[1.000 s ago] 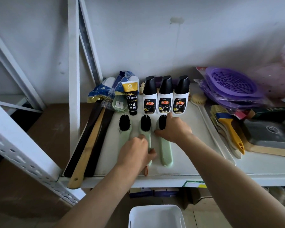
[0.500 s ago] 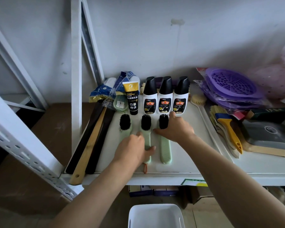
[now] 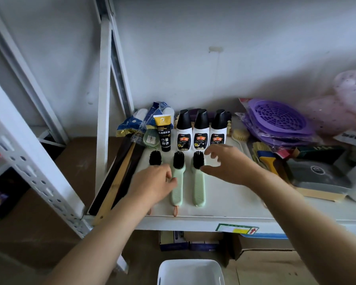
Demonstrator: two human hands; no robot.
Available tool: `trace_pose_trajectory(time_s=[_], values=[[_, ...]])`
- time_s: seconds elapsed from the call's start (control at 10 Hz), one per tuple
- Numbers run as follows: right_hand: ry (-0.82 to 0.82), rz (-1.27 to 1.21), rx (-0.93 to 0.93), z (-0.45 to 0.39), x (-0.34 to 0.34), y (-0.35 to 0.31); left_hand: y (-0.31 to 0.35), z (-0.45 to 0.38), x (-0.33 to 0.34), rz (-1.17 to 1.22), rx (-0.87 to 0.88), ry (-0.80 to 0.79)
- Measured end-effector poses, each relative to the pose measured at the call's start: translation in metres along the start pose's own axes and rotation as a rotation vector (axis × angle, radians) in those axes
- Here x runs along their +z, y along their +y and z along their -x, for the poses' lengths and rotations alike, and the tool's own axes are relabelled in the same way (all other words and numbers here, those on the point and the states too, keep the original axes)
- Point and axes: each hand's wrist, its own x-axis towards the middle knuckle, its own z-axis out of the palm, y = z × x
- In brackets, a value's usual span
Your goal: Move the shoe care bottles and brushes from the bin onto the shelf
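Three white shoe care bottles (image 3: pixel 200 133) with black caps stand in a row on the white shelf (image 3: pixel 234 206), with a black and yellow tube (image 3: pixel 164 134) to their left. In front of them lie three green brushes with black bristles. My left hand (image 3: pixel 152 185) covers the left brush's (image 3: pixel 155 158) handle, and its curled fingertips touch the middle brush's (image 3: pixel 178 186) handle. My right hand (image 3: pixel 228 165) hovers open with fingers spread, just right of the right brush (image 3: pixel 199 184). The white bin (image 3: pixel 190 272) sits on the floor below.
Dark and wooden shoehorns (image 3: pixel 119 182) lie at the shelf's left edge beside a white upright post (image 3: pixel 103 99). Purple strainers (image 3: pixel 280 118), a yellow brush (image 3: pixel 269 161) and a grey dustpan (image 3: pixel 317 173) crowd the right side. Cardboard boxes (image 3: pixel 255 247) sit under the shelf.
My right hand has lifted off the right brush and opened. My left hand has slid left from the middle brush's handle to over the left brush.
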Motion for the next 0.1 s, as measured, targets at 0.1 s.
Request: trace_pose_trajectory(time_s=[0.1], values=[[0.236, -0.163, -0.228, 0.0475, -0.0608, -0.0095, -0.0044, 0.0189, -0.0043, 0.191, 0.032, -0.037]])
